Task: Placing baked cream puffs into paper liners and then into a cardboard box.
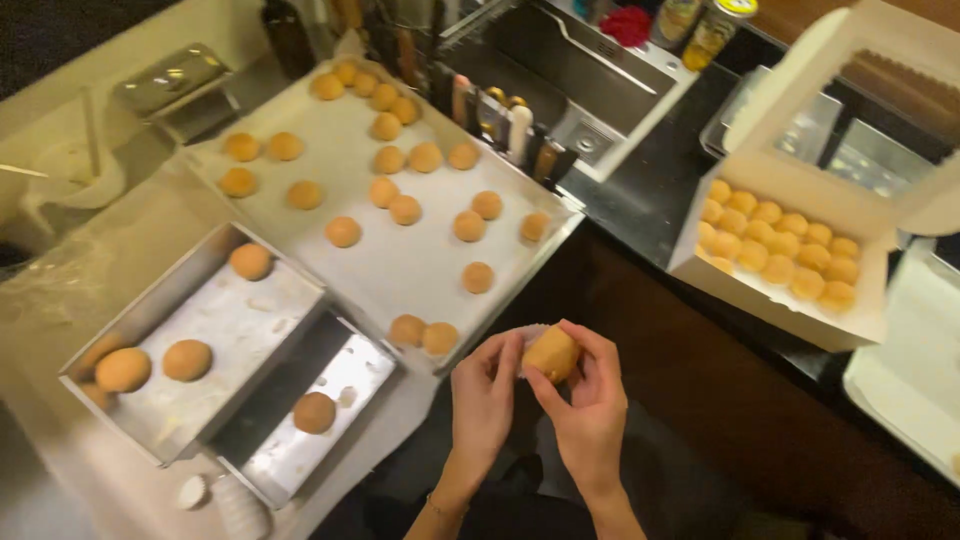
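Observation:
Both my hands hold one round golden pastry ball point(551, 352) just below the counter's front edge. My left hand point(484, 395) cups it from the left, with a bit of white paper wrapper behind the ball. My right hand point(590, 400) grips it from the right, with fingers curled over its top. A paper-lined baking tray point(400, 265) with several similar balls lies just beyond my hands. To the right stands an open white box point(790, 195) filled with rows of the same balls.
Two metal pans point(230, 330) at the left hold a few balls. A sink point(560, 70) with utensils and jars sits at the back. A small white cup point(190, 491) stands near the lower left. A white tray point(915, 370) sits at the far right.

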